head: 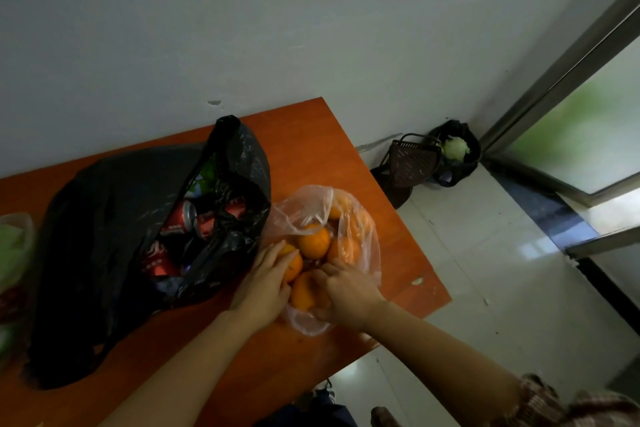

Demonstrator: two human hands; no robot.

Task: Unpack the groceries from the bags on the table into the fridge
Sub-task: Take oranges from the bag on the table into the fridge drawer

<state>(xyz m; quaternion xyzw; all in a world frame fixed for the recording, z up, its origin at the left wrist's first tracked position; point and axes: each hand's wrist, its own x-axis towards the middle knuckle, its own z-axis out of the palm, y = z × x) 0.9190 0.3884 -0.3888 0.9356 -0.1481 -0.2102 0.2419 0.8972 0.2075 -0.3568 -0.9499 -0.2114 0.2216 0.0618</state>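
Head view: the clear bag (360, 225) of oranges lies open on the orange surface (311, 135), near its right corner.

Your left grip (266, 284) is spread, with its fingers laid nearly straight against the left orange (293, 267). Your right grip (346, 291) is curled round the near orange (303, 291). You cannot tell whether bag film lies between them.

The black bag (114, 218) touches the clear bag's left side. Its open mouth shows red cans (180, 218). Their white lettering is too blurred to read.

A pale bag (14, 243) holding something green lies at the left edge of the view.

On the floor beyond the surface, a dark basket (412, 159) leans beside a black-lined bin (460, 163).
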